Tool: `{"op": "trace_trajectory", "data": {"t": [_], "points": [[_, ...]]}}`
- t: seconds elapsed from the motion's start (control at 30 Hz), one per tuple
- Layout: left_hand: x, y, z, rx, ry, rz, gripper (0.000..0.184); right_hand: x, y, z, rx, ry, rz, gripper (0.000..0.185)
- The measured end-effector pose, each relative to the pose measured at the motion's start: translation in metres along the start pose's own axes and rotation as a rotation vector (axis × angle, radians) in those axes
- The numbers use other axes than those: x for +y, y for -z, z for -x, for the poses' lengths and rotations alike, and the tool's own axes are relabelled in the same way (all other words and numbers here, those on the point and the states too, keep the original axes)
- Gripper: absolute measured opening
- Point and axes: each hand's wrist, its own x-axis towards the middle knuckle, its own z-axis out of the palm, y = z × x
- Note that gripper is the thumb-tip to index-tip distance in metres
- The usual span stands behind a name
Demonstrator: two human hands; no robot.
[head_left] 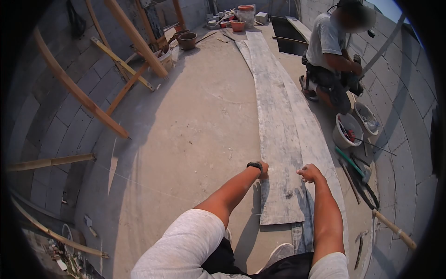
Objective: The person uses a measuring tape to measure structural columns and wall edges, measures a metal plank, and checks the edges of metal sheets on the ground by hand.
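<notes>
A long, worn grey-white board (278,139) lies lengthwise in front of me, over another pale board (309,135) that shows along its right side. My left hand (264,170), below a black wristwatch, is closed on the left edge of the top board. At the board's right edge is my right hand (310,173), its fingers curled together and the thumb side towards the board; whether it grips the edge is hard to make out. The near end of the top board ends just in front of my shoes.
A co-worker (327,56) crouches at the right, holding a tool. Beside them stand two buckets (347,130), a green-handled tool (349,161) and a hammer handle (395,229). Wooden props (79,93) lean at the left. A dark floor opening (289,36) lies ahead.
</notes>
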Motion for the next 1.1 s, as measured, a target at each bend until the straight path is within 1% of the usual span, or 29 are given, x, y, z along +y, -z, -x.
{"op": "trace_trajectory", "data": {"t": [0.27,0.33,0.53,0.73,0.8,1.1], "points": [[-0.003,-0.005,-0.007,-0.023,-0.003,0.007,0.042,-0.003,0.007,0.004,-0.009,-0.006,0.007,0.043],[-0.001,-0.003,-0.005,-0.030,-0.002,-0.001,0.042,-0.010,0.010,0.009,-0.060,-0.015,0.083,0.041],[0.000,-0.004,-0.005,-0.003,0.002,-0.005,0.042,-0.017,0.010,0.011,-0.062,-0.010,0.058,0.042],[0.003,0.001,0.000,-0.025,0.000,-0.020,0.041,-0.015,0.009,0.009,-0.060,-0.019,0.051,0.042],[0.005,0.002,-0.001,-0.065,0.029,-0.030,0.039,-0.015,0.009,0.010,-0.063,-0.020,0.057,0.042],[0.007,0.003,0.000,-0.078,0.023,-0.070,0.039,-0.015,0.006,0.008,-0.042,-0.011,0.095,0.042]]}}
